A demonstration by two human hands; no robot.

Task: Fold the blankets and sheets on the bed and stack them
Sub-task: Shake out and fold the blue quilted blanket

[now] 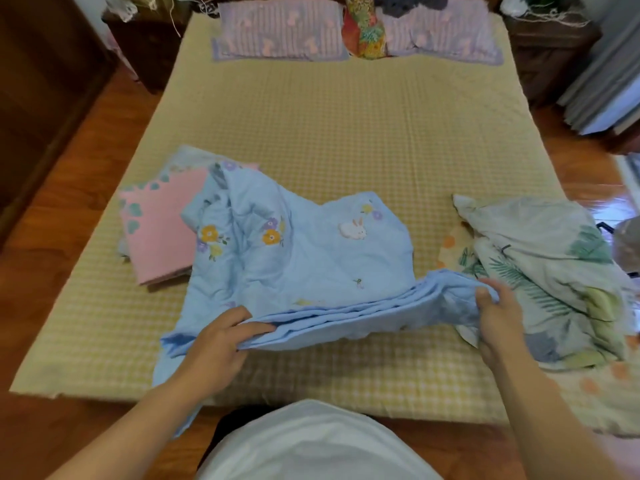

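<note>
A light blue blanket (304,258) with flowers and a white rabbit lies partly folded near the front of the bed (346,126). My left hand (221,344) grips its layered near edge on the left. My right hand (495,317) pinches the same stacked edge on the right, lifted a little off the mattress. A folded pink blanket (162,230) rests flat to the left, partly under the blue one. A crumpled white sheet with green leaf print (547,271) is heaped at the right.
Two lilac pillows (280,32) and a colourful patchwork cushion (363,32) lie at the head of the bed. Wooden floor (86,161) surrounds the bed. Dark nightstands stand at both far corners, and curtains (602,81) hang at the right.
</note>
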